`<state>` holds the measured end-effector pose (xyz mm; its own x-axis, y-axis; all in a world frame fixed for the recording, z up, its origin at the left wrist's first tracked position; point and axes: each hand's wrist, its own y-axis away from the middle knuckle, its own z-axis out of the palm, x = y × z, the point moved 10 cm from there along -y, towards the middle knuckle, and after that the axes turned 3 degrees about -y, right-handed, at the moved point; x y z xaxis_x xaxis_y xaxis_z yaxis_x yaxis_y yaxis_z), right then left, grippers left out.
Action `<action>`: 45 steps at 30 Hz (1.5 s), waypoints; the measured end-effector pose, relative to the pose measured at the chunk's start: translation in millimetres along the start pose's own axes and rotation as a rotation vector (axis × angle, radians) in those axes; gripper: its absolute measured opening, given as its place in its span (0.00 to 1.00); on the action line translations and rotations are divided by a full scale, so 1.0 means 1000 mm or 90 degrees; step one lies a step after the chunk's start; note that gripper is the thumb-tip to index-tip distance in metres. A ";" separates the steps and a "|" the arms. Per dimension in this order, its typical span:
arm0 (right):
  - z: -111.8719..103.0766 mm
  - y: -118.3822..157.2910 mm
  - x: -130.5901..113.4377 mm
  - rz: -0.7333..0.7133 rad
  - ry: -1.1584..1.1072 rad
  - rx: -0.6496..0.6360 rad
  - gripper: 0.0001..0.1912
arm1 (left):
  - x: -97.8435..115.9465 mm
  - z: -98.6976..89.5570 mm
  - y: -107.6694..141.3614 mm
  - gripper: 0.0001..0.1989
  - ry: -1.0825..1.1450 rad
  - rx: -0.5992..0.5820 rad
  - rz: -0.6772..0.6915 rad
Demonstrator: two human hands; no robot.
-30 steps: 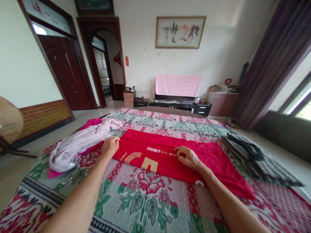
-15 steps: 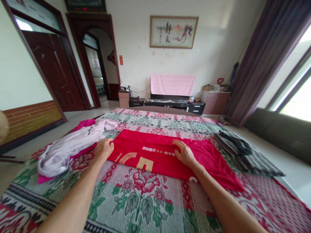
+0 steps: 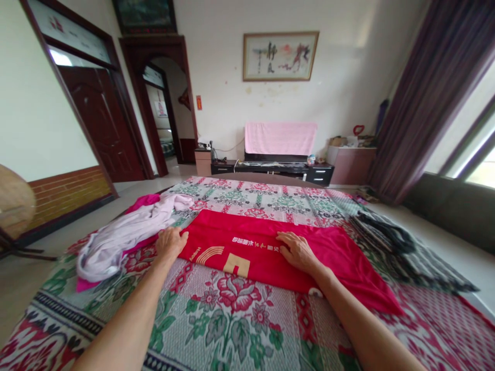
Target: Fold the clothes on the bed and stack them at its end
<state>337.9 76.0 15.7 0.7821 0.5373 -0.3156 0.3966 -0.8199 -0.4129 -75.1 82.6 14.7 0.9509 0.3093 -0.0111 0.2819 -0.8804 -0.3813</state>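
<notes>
**Head view: a lighter touch on the red cloth (image 3: pixel 232 224)**

Over the last second our left hand (image 3: pixel 170 242) has eased from a tight pinch at the cloth's left end to a looser curl, thumb now out along it; we cannot tell whether any of the cloth is still in its grip. Our right hand (image 3: pixel 299 251) has flattened from curled fingers to a palm-down rest near the cloth's middle, its grip loose and holding nothing we can see. We judge this to mean pressing or resting rather than pulling. The cloth itself has barely shifted: it lies long across the patterned cover (image 3: pixel 216 330), print showing, its right part creased. Toward the cover's left edge we see a pale garment (image 3: pixel 124 237); at its right edge, dark striped cloth (image 3: pixel 421 270).
</notes>
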 end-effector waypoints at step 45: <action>0.148 -0.235 -0.152 0.064 -0.033 -0.067 0.21 | -0.025 -0.004 0.011 0.08 0.197 0.056 0.050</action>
<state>54.6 216.3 33.9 0.7957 0.4584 -0.3959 0.3678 -0.8850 -0.2855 -94.8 63.9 14.8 0.9666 0.1063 0.2332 0.2074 -0.8589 -0.4683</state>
